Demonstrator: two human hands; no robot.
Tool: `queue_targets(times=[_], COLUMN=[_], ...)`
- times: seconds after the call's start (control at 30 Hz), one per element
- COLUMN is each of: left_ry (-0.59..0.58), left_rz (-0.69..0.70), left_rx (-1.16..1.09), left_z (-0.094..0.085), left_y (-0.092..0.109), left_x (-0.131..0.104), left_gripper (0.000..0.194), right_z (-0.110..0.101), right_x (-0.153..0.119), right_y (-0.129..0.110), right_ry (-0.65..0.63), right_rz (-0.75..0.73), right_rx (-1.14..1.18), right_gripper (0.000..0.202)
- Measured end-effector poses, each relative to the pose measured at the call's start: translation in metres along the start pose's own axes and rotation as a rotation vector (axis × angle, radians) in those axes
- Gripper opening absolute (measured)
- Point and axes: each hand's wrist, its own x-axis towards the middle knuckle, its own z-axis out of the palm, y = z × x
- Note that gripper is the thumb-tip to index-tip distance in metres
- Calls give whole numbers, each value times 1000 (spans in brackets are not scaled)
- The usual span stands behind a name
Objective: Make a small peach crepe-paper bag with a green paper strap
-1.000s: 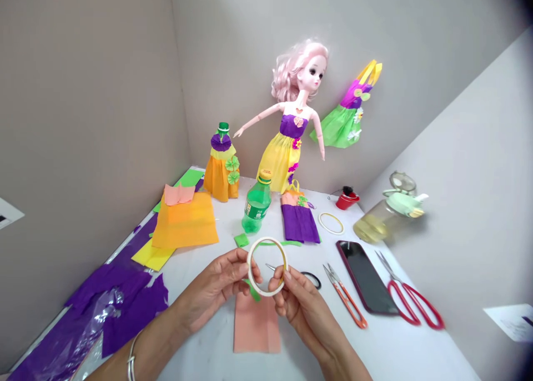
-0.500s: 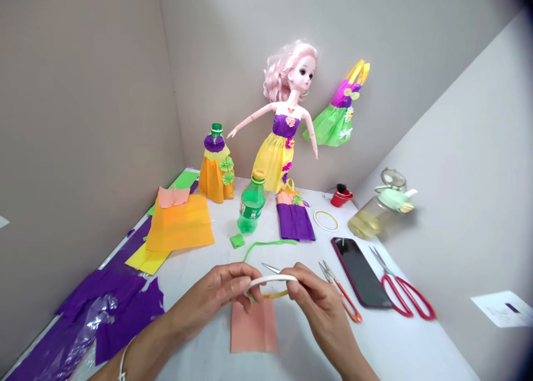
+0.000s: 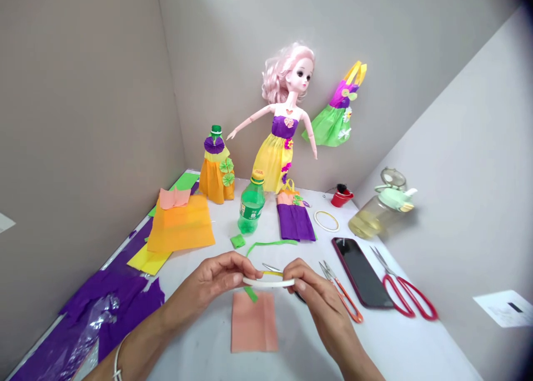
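Between both hands I hold a thin roll of white tape [image 3: 268, 284] with a yellow inner core, edge-on above the table. My left hand [image 3: 222, 275] pinches its left side. My right hand [image 3: 312, 289] grips the right side with thumb and fingers. Below the roll lies a peach paper square [image 3: 254, 325]. A green paper strip [image 3: 272, 243] curves on the table behind the hands, partly hidden by them. Scissors [image 3: 271, 267] with a dark handle lie beneath the roll, mostly covered by my right hand.
Orange-handled snips [image 3: 343, 295], a phone [image 3: 362, 272] and red-handled scissors [image 3: 408, 297] lie right. A green bottle [image 3: 251, 206], dressed doll [image 3: 275, 159], purple paper dress [image 3: 296, 222], another tape roll [image 3: 327, 213] and water jug [image 3: 370, 220] stand behind. Orange paper [image 3: 181, 231] and purple sheets [image 3: 104, 303] lie left.
The tape roll has tilted in my hands, so its white edge now faces nearer and lower, with the yellow core behind it. Both hands have shifted slightly.
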Motion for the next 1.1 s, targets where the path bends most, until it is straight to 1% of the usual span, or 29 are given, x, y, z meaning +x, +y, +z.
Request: queue_targets(times=[0.1,0.27,0.4,0.5,0.6,0.87,0.97,1.1], left_ry=[-13,-48,-56,-102,-137,-103,-101,-80], left_rz=[-9,19,71,101,120,17,-2,-16], left_rx=[20,-53,-113,-146,-192,-99,-110,-145], left_z=[2,5,4,1,0,4,4,0], left_y=[3,8,1,-7,-10,6,5,-2], left_x=[0,-1,0,1,1,-1,-1,-1], left_gripper=[20,18,19,21,19,18,20,19], right_z=[0,3,4,3,3,5,5,5], right_x=[3,5,5,4,4,9,9,10], right_y=[10,15,16,17,17,8,9,11], right_ry=[31,56,60,64,62,50,49,38], right_rz=[26,56,68,73,80,139,140,156], right_rx=[99,122,106,106,116,271,327,395], right_gripper=[29,30,30,29,29,33,33,33])
